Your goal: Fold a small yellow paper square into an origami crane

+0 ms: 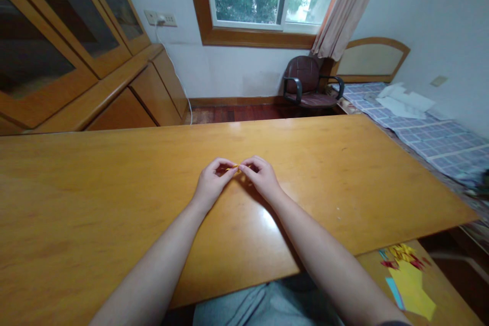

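My left hand point(213, 179) and my right hand point(263, 176) meet above the middle of the wooden table point(114, 204). Between the pinched thumbs and fingertips of both is a small, thin yellow strip point(231, 168). Most of the strip is covered by the fingers, so its material and full shape are not clear. Both forearms reach in from the near edge, and a shadow falls on the tabletop below the right one.
Lower right, a lower wooden surface holds yellow paper point(412, 290), a blue piece point(395, 292) and a pile of yellow and red bits point(404, 254). Beyond the table are a brown armchair point(305, 79), a bed point(431, 135) and a glass-door cabinet point(110, 69).
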Motion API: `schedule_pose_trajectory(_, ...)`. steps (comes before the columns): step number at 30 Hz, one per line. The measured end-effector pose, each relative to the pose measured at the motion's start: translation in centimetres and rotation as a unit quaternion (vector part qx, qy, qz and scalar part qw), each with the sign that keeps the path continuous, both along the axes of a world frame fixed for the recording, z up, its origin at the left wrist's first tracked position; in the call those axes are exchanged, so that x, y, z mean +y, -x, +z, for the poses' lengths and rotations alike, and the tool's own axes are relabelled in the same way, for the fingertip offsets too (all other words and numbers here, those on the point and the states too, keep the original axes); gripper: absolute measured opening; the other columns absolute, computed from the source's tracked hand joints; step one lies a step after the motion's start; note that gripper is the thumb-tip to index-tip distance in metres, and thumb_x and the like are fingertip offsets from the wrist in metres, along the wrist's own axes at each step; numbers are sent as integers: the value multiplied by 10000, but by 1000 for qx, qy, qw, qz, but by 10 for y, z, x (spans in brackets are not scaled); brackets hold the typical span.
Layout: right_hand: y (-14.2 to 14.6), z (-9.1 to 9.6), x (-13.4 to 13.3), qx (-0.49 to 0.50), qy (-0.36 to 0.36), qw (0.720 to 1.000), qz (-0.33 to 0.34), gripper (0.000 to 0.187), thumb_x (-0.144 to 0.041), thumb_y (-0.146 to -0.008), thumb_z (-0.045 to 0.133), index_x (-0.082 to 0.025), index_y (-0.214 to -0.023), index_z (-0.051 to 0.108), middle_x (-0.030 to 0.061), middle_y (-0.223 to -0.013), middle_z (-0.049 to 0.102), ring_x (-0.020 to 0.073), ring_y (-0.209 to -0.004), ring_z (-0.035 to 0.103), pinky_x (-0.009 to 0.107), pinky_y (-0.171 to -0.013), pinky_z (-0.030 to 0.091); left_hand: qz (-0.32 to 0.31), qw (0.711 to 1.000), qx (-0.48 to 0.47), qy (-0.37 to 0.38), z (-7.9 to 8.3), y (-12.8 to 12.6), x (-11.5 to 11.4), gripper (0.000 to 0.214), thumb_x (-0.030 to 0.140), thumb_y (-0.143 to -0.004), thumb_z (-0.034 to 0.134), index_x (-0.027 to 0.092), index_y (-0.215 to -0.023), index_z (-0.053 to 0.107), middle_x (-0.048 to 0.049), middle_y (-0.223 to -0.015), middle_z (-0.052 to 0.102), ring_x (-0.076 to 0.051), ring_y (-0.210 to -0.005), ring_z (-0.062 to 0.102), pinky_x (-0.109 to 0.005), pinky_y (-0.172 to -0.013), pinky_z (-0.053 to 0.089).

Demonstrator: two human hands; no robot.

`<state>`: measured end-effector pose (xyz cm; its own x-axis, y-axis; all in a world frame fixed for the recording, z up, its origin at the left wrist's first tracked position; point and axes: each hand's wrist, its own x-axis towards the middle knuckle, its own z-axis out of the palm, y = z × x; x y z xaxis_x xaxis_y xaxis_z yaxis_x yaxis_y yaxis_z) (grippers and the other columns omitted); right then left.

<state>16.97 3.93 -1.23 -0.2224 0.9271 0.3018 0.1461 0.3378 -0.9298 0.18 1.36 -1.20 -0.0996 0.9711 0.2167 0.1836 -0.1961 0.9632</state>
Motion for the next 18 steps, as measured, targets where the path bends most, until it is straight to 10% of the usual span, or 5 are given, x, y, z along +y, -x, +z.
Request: schedule_pose_trajectory(18,-1,5,-1,-33,-39,999,7,81,-240,-812,678,-178,-765,701,16,-732,642,122,-634,550,249,-619,436,-3,999,-52,-3,-5,1,3,296,306,-716,778,193,-936,615,-24,-894,661,-167,-864,641,-309,-826,511)
